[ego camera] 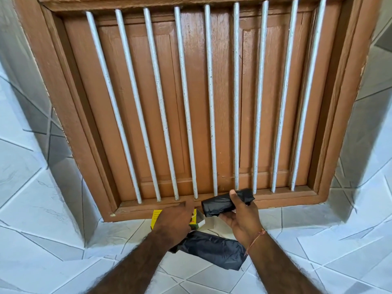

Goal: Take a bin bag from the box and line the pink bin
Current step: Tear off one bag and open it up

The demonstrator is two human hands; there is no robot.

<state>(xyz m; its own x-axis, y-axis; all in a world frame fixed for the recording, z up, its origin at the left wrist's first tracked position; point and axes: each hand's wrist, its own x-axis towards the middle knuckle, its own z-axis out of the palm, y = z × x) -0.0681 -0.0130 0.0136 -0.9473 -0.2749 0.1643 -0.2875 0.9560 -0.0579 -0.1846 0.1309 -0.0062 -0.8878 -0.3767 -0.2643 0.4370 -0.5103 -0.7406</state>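
A small yellow and green box (156, 215) rests on the tiled ledge below a barred window, its open end facing right. My left hand (174, 219) lies over the box and grips it. Just right of the box's open end, my right hand (244, 217) holds a black roll of bin bags (220, 203). A loose, folded black bin bag (214, 249) lies on the ledge under my wrists. The pink bin is not in sight.
A brown wooden window frame (148, 205) with closed shutters and several white vertical bars (186, 102) fills the wall ahead. White marbled tiles (63, 209) cover the ledge and the walls on both sides.
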